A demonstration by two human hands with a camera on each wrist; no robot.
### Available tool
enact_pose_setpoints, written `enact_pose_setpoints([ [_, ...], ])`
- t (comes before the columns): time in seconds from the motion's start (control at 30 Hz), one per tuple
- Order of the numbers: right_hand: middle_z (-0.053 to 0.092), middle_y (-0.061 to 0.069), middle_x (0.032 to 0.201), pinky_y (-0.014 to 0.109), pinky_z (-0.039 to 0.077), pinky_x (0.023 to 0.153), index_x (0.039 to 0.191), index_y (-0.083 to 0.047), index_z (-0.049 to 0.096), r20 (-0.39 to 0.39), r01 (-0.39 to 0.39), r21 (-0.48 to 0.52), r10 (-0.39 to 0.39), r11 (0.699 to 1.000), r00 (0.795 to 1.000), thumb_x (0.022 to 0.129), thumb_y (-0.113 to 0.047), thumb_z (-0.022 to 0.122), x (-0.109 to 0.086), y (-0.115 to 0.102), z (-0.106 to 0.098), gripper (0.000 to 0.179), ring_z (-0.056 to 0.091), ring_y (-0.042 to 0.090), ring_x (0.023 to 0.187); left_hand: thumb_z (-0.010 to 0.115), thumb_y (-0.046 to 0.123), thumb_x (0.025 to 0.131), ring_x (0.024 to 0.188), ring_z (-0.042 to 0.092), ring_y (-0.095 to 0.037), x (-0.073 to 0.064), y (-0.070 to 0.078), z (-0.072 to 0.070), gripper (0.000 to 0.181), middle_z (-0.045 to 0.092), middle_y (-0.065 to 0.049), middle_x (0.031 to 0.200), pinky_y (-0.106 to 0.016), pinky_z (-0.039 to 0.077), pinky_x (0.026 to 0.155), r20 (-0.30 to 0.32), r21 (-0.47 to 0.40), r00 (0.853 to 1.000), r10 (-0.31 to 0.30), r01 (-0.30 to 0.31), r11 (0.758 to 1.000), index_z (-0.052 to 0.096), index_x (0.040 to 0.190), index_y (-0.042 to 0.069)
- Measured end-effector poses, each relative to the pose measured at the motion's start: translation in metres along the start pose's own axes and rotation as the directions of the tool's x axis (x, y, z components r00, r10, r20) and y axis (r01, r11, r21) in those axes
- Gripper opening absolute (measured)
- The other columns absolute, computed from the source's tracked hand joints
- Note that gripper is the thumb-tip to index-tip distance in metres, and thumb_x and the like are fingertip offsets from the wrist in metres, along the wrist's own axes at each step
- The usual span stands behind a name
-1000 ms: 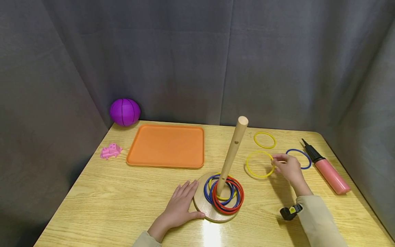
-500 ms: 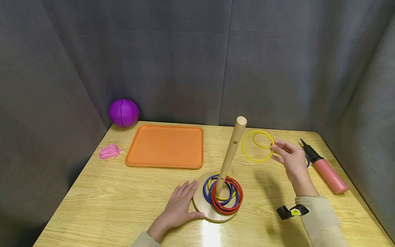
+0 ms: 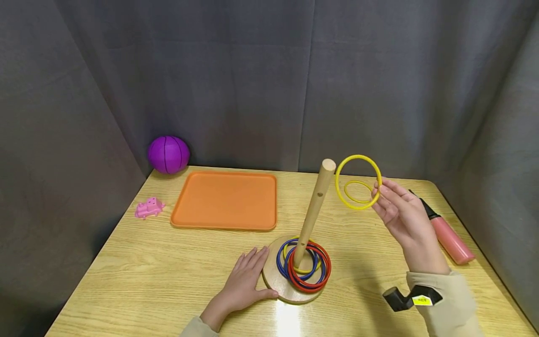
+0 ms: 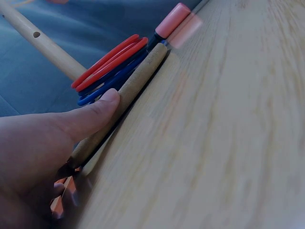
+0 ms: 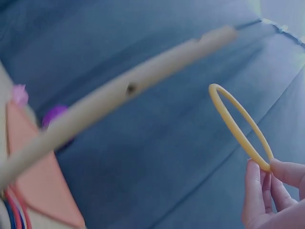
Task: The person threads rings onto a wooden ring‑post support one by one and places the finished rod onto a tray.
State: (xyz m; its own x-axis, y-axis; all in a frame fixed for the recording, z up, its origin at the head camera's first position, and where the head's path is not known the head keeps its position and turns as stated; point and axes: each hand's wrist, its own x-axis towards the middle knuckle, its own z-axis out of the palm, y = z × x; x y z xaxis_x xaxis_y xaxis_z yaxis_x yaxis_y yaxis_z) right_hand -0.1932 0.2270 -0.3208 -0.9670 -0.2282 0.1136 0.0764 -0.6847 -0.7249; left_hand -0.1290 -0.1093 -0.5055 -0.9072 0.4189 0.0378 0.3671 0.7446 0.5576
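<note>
In the head view my right hand [image 3: 404,215] pinches a yellow ring [image 3: 338,182] between thumb and fingers. The ring is raised off the table, to the right of the top of a wooden peg [image 3: 313,208]. That peg rises from a round wooden base [image 3: 275,278]. Blue, red and yellow rings lie around its foot, with a red ring [image 3: 330,262] among the uppermost. My left hand [image 3: 244,283] rests at the base's left edge with fingers straight and spread; in the left wrist view its thumb [image 4: 102,107] touches the rim.
Another yellow ring [image 3: 346,193] lies on the table behind the raised one. A pink hand pump [image 3: 452,238] lies at the right. Leftward are an orange tray [image 3: 227,201], a pink toy [image 3: 149,207] and a purple ball [image 3: 168,154]. Grey curtains surround the table.
My right hand has lifted the yellow ring from near the tabletop to about the height of the peg's top. The blue ring at the right is now hidden behind that hand. My left hand stays put.
</note>
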Motion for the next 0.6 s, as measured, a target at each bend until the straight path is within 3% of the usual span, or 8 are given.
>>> enact_pose_setpoints([
  [0.27, 0.069, 0.015, 0.098, 0.029, 0.060, 0.082, 0.113, 0.003, 0.061, 0.078, -0.046, 0.161, 0.034, 0.986, 0.996, 0.100, 0.004, 0.040, -0.007, -0.008, 0.024, 0.024, 0.070, 0.023, 0.088, 0.067, 0.062, 0.078, 0.149, 0.020, -0.036, 0.000, -0.002, 0.001, 0.105, 0.026, -0.011, 0.160, -0.059, 0.015, 0.120, -0.018, 0.012, 0.999, 0.027, -0.027, 1.000, 0.022, 0.154, 0.007],
  [0.6, 0.068, 0.016, 0.097, 0.029, 0.060, 0.081, 0.108, 0.007, 0.063, 0.110, 0.008, 0.140, -0.023, 0.990, 0.994, 0.100, 0.005, 0.039, -0.011, -0.009, 0.049, 0.026, 0.070, 0.023, 0.086, 0.067, 0.062, 0.078, 0.149, 0.018, -0.036, 0.000, -0.001, 0.001, 0.105, 0.026, -0.011, 0.161, -0.058, 0.015, 0.120, -0.010, 0.001, 1.000, 0.016, -0.016, 1.000, 0.021, 0.155, 0.007],
])
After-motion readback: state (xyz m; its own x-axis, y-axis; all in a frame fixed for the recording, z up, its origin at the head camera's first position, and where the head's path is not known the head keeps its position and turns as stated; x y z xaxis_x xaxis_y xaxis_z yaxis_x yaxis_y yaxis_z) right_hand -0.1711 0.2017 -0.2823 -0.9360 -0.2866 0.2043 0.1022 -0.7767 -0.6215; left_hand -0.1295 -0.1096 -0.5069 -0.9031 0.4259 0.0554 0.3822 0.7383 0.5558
